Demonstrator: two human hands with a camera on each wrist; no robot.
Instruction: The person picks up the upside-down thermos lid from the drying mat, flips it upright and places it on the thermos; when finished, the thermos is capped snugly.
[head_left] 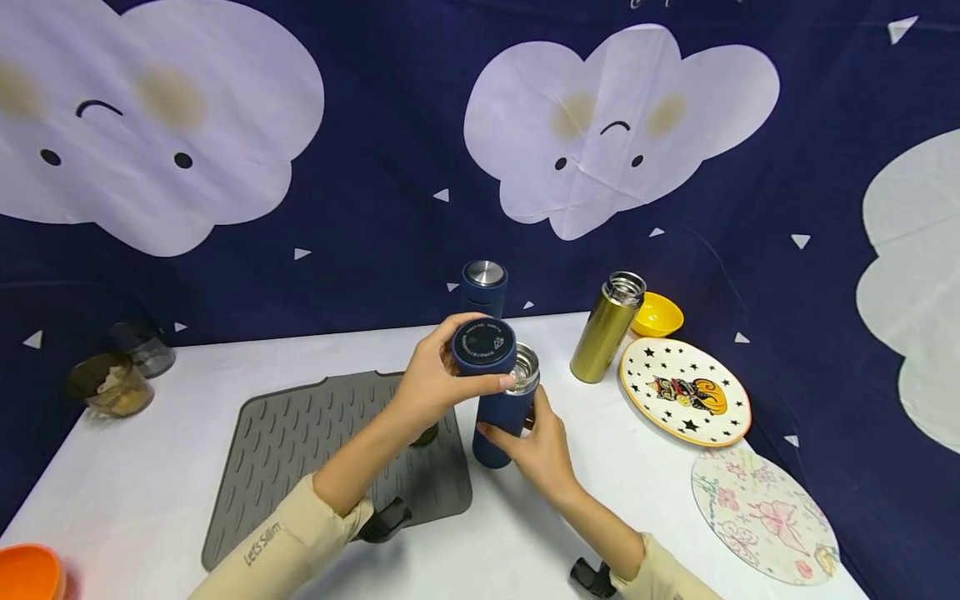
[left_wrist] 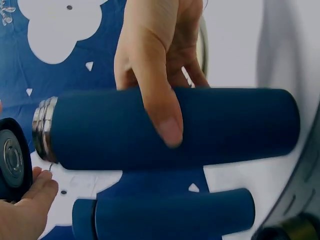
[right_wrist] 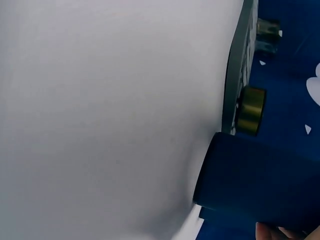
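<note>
On the white bench (head_left: 150, 475), a grey ribbed mat (head_left: 300, 450) at 9 o'clock of the hands. Left hand (head_left: 431, 379) curled round a dark blue lid (head_left: 483, 346), raised just above the flask's steel mouth. Right hand (head_left: 536, 446), fingers (left_wrist: 162, 112) wrapped round the blue flask (head_left: 504, 417) — standing upright at mid-bench. At 2 o'clock, a gold flask (head_left: 606, 327) beside a starred plate (head_left: 686, 390).

Upright navy flask (head_left: 501, 425); cap (head_left: 483, 346) off
</note>
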